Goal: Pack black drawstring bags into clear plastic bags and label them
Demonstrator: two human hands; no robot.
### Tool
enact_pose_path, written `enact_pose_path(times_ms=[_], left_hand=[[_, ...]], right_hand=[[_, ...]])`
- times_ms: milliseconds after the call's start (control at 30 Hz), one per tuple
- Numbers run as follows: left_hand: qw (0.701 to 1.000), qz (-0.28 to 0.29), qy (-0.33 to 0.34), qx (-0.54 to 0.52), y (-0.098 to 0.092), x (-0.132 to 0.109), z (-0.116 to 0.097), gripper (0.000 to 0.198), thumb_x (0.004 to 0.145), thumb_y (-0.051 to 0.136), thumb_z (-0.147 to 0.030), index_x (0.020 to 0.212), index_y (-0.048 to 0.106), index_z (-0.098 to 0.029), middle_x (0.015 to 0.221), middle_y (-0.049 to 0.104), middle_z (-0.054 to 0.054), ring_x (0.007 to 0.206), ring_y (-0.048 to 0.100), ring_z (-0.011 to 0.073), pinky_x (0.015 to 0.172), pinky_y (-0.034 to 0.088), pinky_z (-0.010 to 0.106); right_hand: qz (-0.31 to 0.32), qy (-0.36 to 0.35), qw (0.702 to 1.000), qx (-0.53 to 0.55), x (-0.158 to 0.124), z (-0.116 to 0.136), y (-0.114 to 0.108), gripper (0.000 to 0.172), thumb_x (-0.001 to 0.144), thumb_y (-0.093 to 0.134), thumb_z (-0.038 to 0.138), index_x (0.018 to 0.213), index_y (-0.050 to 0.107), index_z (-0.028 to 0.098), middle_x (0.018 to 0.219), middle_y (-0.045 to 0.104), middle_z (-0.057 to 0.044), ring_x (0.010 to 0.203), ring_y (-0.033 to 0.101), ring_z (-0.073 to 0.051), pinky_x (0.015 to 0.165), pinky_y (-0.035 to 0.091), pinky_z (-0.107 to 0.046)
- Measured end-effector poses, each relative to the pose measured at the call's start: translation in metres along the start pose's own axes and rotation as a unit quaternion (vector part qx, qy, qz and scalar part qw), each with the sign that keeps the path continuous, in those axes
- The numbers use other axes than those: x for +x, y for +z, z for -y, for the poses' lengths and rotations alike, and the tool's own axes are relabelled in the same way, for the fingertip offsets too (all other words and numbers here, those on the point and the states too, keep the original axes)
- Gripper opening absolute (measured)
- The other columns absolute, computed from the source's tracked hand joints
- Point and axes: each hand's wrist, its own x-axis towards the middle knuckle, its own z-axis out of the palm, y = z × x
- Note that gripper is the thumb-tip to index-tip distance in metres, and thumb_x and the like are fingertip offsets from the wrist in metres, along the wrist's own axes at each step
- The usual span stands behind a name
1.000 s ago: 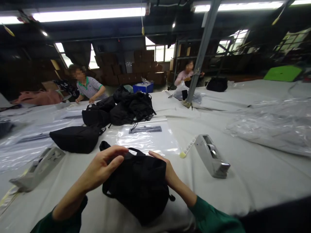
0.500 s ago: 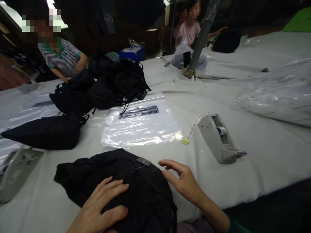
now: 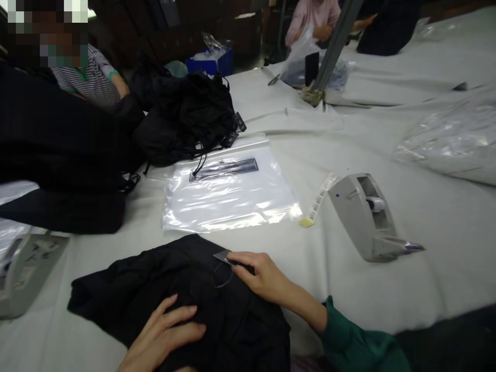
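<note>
A black drawstring bag (image 3: 186,279) lies flat on the white-covered table in front of me. My left hand (image 3: 166,330) rests on it with the fingers spread. At the bag's upper right side, my right hand (image 3: 258,271) pinches a small hang tag (image 3: 222,256) between thumb and fingers. The tag's thin string (image 3: 222,285) loops down onto the black cloth. Just beyond the bag is a stack of clear plastic bags (image 3: 228,199) with a dark printed box.
A tape dispenser (image 3: 360,217) stands at the right beside a strip of barcode labels (image 3: 320,199); another dispenser (image 3: 31,274) is at the left edge. Black bags (image 3: 186,113) are heaped at the back left. A metal post (image 3: 337,49) rises behind. Two people work across the table.
My right hand has moved left onto the tag and closed on it, lifting it slightly. My left hand stays on the bag. A large dark cloth item has come up at the left, near a co-worker.
</note>
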Motion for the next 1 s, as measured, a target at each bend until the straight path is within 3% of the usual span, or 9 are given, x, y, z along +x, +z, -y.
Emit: enact_pose_path(times_ms=[200,333,467,600,633,700,767,867,1000], left_hand=[[0.992,-0.057,0.053,0.103,-0.031,0.012,-0.014,0.071,0.090,0.059,-0.016,0.150,0.029,-0.038,0.159,0.025,0.008,0.138,0.040,0.0309,0.105,0.047,0.044],[0.986,0.013,0.063,0.154,-0.066,0.046,-0.013,0.098,0.078,0.074,-0.048,0.155,0.017,-0.027,0.161,0.017,0.014,0.145,0.023,0.0383,0.116,0.024,0.057],[0.985,0.159,0.046,0.058,-0.079,0.087,-0.002,0.126,0.058,0.076,-0.072,0.156,0.012,-0.025,0.159,0.020,0.015,0.145,0.018,0.0420,0.116,0.017,0.062],[0.968,0.249,0.035,-0.021,-0.077,0.111,0.005,0.115,0.062,0.079,-0.064,0.154,0.020,-0.030,0.157,0.029,0.012,0.145,0.019,0.0416,0.116,0.011,0.063],[0.965,0.258,0.029,-0.025,-0.076,0.114,0.005,0.111,0.062,0.080,-0.062,0.153,0.025,-0.030,0.156,0.032,0.012,0.144,0.020,0.0419,0.116,0.010,0.064],[0.961,0.274,0.018,-0.022,-0.073,0.119,0.004,0.103,0.063,0.080,-0.061,0.150,0.034,-0.028,0.152,0.038,0.014,0.143,0.024,0.0430,0.115,0.010,0.065],[0.957,0.289,0.014,-0.015,-0.071,0.122,0.002,0.099,0.063,0.080,-0.061,0.147,0.041,-0.025,0.150,0.042,0.016,0.142,0.027,0.0436,0.114,0.010,0.067],[0.964,0.265,0.010,-0.003,-0.070,0.117,-0.003,0.086,0.068,0.078,-0.057,0.143,0.046,-0.028,0.146,0.047,0.013,0.141,0.031,0.0407,0.115,0.011,0.067],[0.996,0.083,-0.029,-0.022,-0.077,0.069,0.006,0.085,0.071,0.078,-0.056,0.145,0.042,-0.035,0.153,0.039,0.009,0.141,0.032,0.0368,0.119,0.016,0.059]], right_hand=[[-0.001,-0.189,0.965,-0.184,0.005,0.012,0.000,0.031,0.097,0.043,0.017,0.121,0.063,0.018,0.110,0.071,-0.015,0.095,0.069,-0.026,0.082,0.055,-0.040],[0.009,-0.218,0.953,-0.212,0.007,0.025,-0.003,0.029,0.097,0.041,0.017,0.115,0.065,0.017,0.105,0.070,-0.015,0.092,0.066,-0.026,0.078,0.054,-0.040],[0.018,-0.197,0.973,-0.119,0.010,0.029,0.002,0.025,0.098,0.043,0.020,0.098,0.068,0.018,0.093,0.071,-0.011,0.082,0.065,-0.022,0.075,0.053,-0.035],[-0.013,-0.073,0.997,0.033,0.006,0.029,0.009,0.011,0.091,0.058,0.023,0.083,0.066,0.020,0.078,0.069,-0.004,0.072,0.066,-0.018,0.071,0.054,-0.030],[-0.018,-0.031,0.996,0.087,0.005,0.028,0.011,0.006,0.088,0.061,0.024,0.086,0.064,0.020,0.080,0.069,-0.003,0.073,0.067,-0.018,0.072,0.055,-0.029],[-0.026,0.029,0.982,0.183,0.002,0.028,0.010,0.018,0.089,0.062,0.030,0.104,0.061,0.021,0.095,0.070,-0.005,0.082,0.069,-0.018,0.074,0.057,-0.030],[-0.016,0.015,0.981,0.193,0.001,0.028,0.008,0.034,0.093,0.057,0.039,0.122,0.056,0.021,0.119,0.065,-0.011,0.103,0.067,-0.021,0.087,0.056,-0.035],[0.081,-0.071,0.990,0.094,0.002,0.026,0.003,0.046,0.099,0.044,0.047,0.135,0.054,0.022,0.143,0.051,-0.012,0.133,0.046,-0.025,0.112,0.038,-0.045],[0.164,-0.074,0.982,0.053,0.002,0.011,0.003,0.049,0.103,0.032,0.046,0.145,0.044,0.025,0.152,0.041,-0.006,0.140,0.038,-0.023,0.117,0.030,-0.045]])
